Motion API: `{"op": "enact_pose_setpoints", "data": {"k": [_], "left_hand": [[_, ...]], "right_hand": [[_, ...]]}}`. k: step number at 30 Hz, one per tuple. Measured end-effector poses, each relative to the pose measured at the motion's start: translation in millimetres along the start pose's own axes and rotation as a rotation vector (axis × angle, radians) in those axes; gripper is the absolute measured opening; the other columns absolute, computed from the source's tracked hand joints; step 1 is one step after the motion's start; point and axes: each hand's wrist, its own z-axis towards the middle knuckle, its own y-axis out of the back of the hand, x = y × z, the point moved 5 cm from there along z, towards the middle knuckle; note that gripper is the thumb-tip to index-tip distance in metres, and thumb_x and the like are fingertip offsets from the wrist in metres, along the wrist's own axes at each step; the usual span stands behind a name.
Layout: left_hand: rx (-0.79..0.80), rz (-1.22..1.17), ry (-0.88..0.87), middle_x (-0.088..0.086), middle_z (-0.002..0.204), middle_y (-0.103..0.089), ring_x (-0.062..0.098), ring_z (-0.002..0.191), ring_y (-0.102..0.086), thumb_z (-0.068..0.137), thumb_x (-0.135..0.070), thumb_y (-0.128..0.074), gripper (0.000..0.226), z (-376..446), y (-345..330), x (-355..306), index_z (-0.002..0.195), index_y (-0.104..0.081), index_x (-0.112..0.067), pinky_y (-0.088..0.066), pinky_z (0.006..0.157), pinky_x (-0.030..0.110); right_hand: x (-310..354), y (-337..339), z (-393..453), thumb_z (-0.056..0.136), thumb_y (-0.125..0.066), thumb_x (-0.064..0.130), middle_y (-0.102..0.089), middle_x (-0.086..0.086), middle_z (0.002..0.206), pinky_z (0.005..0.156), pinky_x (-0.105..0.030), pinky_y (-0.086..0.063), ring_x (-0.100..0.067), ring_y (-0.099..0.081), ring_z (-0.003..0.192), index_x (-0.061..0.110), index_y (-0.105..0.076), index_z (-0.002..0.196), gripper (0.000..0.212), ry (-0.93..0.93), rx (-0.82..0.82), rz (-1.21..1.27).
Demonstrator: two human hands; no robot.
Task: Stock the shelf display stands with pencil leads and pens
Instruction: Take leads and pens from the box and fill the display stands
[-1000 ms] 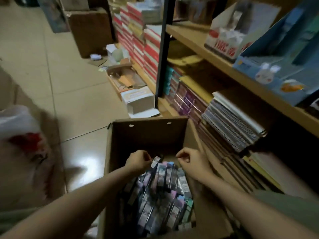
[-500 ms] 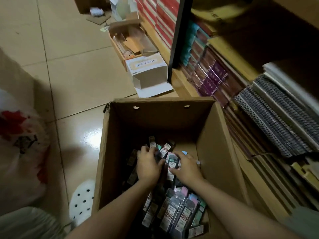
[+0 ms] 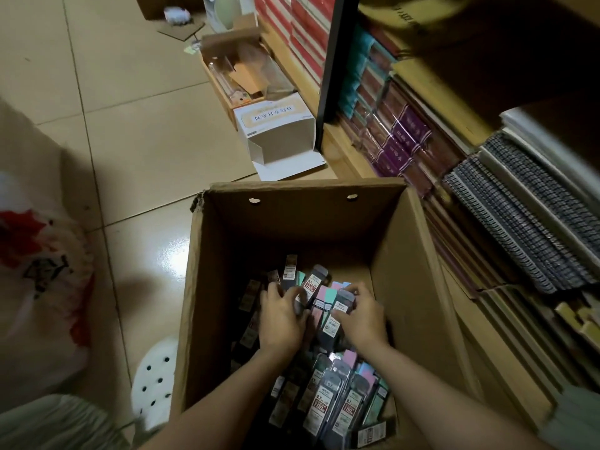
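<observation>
Cardboard box point(image 3: 406, 254) | slim pastel lead packs point(image 3: 319, 306) | both grips gathering them

Can't read the tiny print on the lead packs point(image 3: 319, 303), and my hands point(image 3: 282, 316) cover some. Plastic bag point(image 3: 35, 274) on the left is blurry and cut off.

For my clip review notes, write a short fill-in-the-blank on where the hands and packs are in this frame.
1. Both hands reach into an open ____ box.
2. The left hand and right hand gather pencil lead packs lying ____ the box.
3. The box stands on the tiled ____.
4. Spiral notebooks lie on the shelf to the box's ____.

Missing words: cardboard; inside; floor; right
</observation>
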Motion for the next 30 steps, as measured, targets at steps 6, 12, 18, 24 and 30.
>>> {"op": "enact_pose_setpoints", "data": {"k": [6, 12, 18, 24, 30], "left_hand": [[0.204, -0.640, 0.094, -0.002, 0.105, -0.067, 0.003, 0.092, -0.062, 0.091, -0.029, -0.065, 0.031, -10, -5, -15, 0.121, -0.061, -0.020, -0.045, 0.072, 0.005], [0.148, -0.930, 0.207, -0.001, 0.073, -0.060, -0.001, 0.060, -0.057, 0.101, -0.013, -0.047, 0.018, -15, -2, -13, 0.088, -0.060, -0.012, -0.047, 0.057, 0.015], [0.029, -0.971, 0.579, 0.003, 0.082, -0.064, 0.009, 0.066, -0.062, 0.103, -0.020, -0.041, 0.017, -19, -3, 17, 0.094, -0.056, -0.016, -0.044, 0.046, 0.016], [0.059, -0.980, 0.572, 0.004, 0.078, -0.064, 0.012, 0.065, -0.065, 0.102, -0.021, -0.044, 0.018, -19, -6, 11, 0.091, -0.055, -0.013, -0.052, 0.053, 0.025], [0.102, -1.090, 0.550, 0.002, 0.071, -0.071, 0.005, 0.060, -0.069, 0.101, -0.010, -0.047, 0.009, -24, 1, 0, 0.096, -0.054, -0.008, -0.053, 0.050, 0.019]], "right_hand": [[22, 9, 1, 0.087, -0.067, 0.003, -0.067, -0.004, 0.086, 0.071, -0.034, -0.057, -0.023, -0.067, 0.081, 0.032, -0.059, 0.098, 0.032, 0.050, 0.073, 0.268], [34, 5, 10, 0.088, -0.071, 0.016, -0.062, -0.005, 0.111, 0.073, -0.019, -0.053, -0.011, -0.064, 0.090, 0.021, -0.062, 0.124, 0.038, 0.099, 0.168, 0.231], [8, -4, 12, 0.068, -0.087, 0.034, -0.035, -0.002, 0.125, 0.103, -0.031, -0.037, -0.020, -0.040, 0.118, 0.029, -0.037, 0.146, 0.093, 0.131, 0.240, -0.493], [4, -22, 16, 0.058, -0.088, 0.047, -0.030, 0.003, 0.120, 0.103, -0.040, -0.037, -0.018, -0.033, 0.121, 0.036, -0.039, 0.142, 0.098, 0.243, 0.137, -0.632], [13, -14, 12, 0.074, -0.083, 0.021, -0.053, 0.011, 0.097, 0.071, -0.025, -0.052, -0.010, -0.059, 0.090, 0.033, -0.044, 0.119, 0.061, 0.217, 0.095, -0.311]]}}
